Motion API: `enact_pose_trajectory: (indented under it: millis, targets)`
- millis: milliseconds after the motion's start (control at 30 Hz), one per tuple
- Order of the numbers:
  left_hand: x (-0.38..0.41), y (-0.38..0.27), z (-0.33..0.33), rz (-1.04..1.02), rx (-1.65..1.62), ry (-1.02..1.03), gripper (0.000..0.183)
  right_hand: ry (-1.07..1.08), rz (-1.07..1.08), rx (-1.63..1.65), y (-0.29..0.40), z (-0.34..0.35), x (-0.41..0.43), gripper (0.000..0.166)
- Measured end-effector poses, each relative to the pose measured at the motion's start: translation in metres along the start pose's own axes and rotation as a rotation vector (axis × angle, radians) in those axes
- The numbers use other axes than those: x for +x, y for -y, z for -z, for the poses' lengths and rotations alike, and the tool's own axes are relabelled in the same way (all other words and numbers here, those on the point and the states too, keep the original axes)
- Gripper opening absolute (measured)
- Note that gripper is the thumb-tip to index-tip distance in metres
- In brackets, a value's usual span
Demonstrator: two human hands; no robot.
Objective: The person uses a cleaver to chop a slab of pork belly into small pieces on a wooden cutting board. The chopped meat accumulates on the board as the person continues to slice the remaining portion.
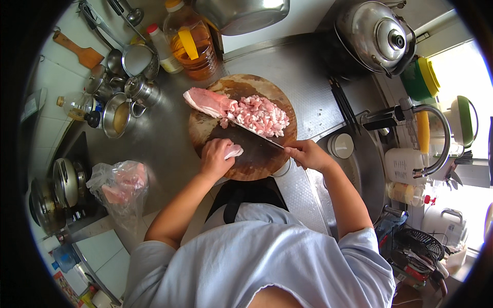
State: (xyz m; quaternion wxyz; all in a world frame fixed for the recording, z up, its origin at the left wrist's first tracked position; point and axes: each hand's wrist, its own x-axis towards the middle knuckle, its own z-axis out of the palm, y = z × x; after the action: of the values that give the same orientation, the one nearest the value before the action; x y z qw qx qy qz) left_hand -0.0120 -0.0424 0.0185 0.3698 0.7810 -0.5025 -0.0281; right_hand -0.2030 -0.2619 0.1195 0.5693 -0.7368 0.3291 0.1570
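Observation:
A round wooden cutting board [208, 127] lies on the counter in front of me. My left hand [218, 158] grips a small piece of pale, fatty raw meat [233, 151] over the board's near left part. In my right hand [308, 154] is the handle of a kitchen knife [257, 133], its blade slanting up to the left across the board. Just beyond the blade lies a heap of diced raw meat [264, 115]. A larger slab of raw meat [208, 101] rests at the board's far left edge, touching the heap. My fingers cover most of the knife's handle.
Raw meat in a clear plastic bag [125, 179] sits at the left counter edge. Beyond the board stand an oil jug [194, 46] and a metal basin [246, 15]. To the right are a sink [369, 169] with a faucet [443, 127], and a kettle [379, 38].

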Motion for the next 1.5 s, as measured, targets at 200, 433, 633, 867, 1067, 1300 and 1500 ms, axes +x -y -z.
enact_pose_trajectory:
  millis: [200, 433, 633, 867, 1067, 1300, 1500]
  targets:
    - [0.013, -0.020, -0.018, 0.084, 0.079, -0.042, 0.045, -0.032, -0.023, 0.104, -0.001, -0.019, -0.016, 0.041]
    - [0.010, -0.017, -0.009, -0.088, 0.045, -0.152, 0.038, -0.193, 0.203, -0.223, 0.002, -0.050, -0.041, 0.035]
    - [0.008, -0.017, -0.017, -0.059, 0.056, -0.203, 0.031, -0.174, 0.142, -0.356, -0.001, -0.065, -0.042, 0.036]
    - [0.004, -0.014, -0.020, -0.023, 0.066, -0.146, 0.045, -0.171, 0.144, -0.390, -0.001, -0.068, -0.036, 0.033]
    - [0.001, -0.006, -0.025, -0.035, 0.058, -0.121, 0.043, -0.137, 0.170, -0.380, 0.007, -0.064, -0.024, 0.033]
    - [0.002, -0.008, -0.024, -0.030, 0.041, -0.136, 0.037, -0.112, 0.228, -0.373, 0.020, -0.063, -0.006, 0.032]
    - [0.001, -0.005, -0.026, -0.068, 0.071, -0.175, 0.036, -0.056, 0.224, -0.407, 0.031, -0.067, 0.014, 0.034]
